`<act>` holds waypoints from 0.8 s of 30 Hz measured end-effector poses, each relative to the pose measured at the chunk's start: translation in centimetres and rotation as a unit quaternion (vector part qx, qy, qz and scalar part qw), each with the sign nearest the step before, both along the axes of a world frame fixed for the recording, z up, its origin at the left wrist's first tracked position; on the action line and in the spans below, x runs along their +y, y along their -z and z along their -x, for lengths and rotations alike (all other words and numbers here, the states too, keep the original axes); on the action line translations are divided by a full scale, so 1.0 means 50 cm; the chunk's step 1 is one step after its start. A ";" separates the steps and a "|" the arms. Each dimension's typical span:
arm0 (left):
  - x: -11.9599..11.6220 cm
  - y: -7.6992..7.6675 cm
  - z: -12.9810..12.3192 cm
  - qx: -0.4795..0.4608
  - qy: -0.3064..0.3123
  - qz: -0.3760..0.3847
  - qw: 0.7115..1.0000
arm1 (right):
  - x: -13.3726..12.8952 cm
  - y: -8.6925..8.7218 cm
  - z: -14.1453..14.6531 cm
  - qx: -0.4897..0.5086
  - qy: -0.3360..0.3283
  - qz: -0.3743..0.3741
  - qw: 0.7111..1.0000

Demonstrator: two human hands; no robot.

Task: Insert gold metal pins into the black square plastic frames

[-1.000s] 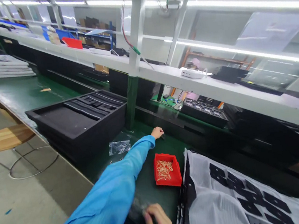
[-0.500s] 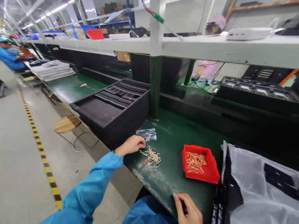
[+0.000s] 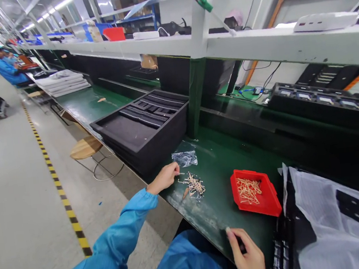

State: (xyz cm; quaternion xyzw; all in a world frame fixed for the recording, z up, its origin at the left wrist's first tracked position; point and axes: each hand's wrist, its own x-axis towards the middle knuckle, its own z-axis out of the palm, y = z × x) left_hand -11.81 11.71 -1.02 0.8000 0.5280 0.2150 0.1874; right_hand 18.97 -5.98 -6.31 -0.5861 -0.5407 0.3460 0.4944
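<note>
My left hand rests at the near edge of the green bench mat, its curled fingers just left of a loose pile of tan sticks. A clear plastic bag lies a little beyond them. My right hand pinches a small dark object near the mat's edge. To its upper left sits a red plastic tray holding more tan sticks. A white plastic sheet with black pieces lies to the right of my right hand.
A stacked black foam tray stands on the bench beyond my left hand. A black tray with small screens sits across the bench, beneath a white shelf. A wooden stool stands on the floor, and a co-worker in blue sits far down the line.
My left hand has drawn back from the far side of the bench to beside the stick pile, now in view. My right hand has shifted right. The view has swung left, showing more floor.
</note>
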 end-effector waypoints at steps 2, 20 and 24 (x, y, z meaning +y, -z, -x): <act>-0.011 -0.011 -0.012 -0.023 0.024 -0.024 0.999 | 0.017 -0.025 0.031 0.044 -0.009 0.033 0.998; -0.144 -0.153 -0.082 -0.067 0.245 -0.320 0.913 | 0.078 -0.225 0.154 0.396 -0.160 0.194 0.883; -0.151 -0.151 -0.082 -0.066 0.235 -0.299 0.922 | 0.076 -0.227 0.151 0.398 -0.163 0.190 0.883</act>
